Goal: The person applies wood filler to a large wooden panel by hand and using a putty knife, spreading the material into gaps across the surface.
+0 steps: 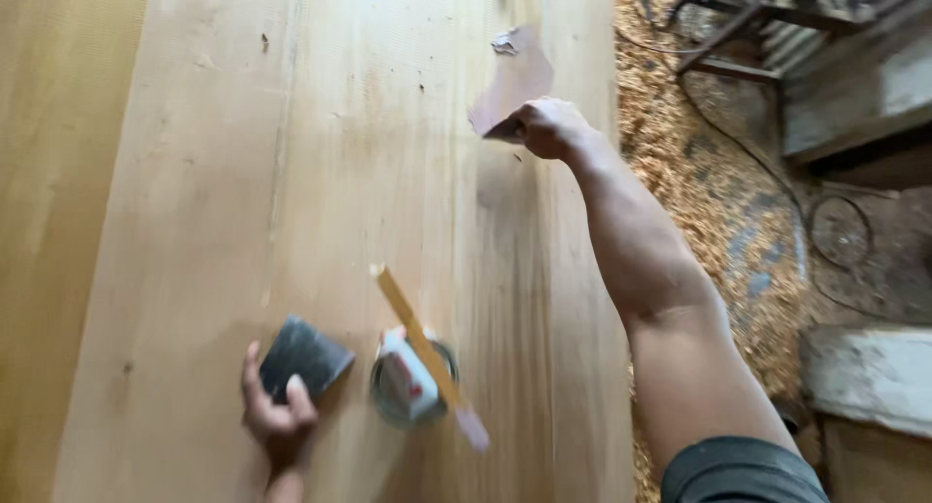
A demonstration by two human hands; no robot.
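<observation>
Scraper blade [502,129] at far end of wood panel [320,173], on pinkish filler patch [515,81] — pinched in right hand [549,126], arm fully extended. Left hand [277,406] near edge, fingers clasping dark flat pad [303,355]. Open tin [413,391] beside it, stir stick [427,352] across rim. Sawdust [699,173] on floor right.

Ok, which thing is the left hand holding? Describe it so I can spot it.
On the wide pale wooden board, look near its bottom edge, left of the small round tin with the stick across it. The left hand grips a flat dark grey scraper, the only dark, blade-shaped thing there.

Sawdust-strewn floor [699,163], black cable [777,187]
</observation>
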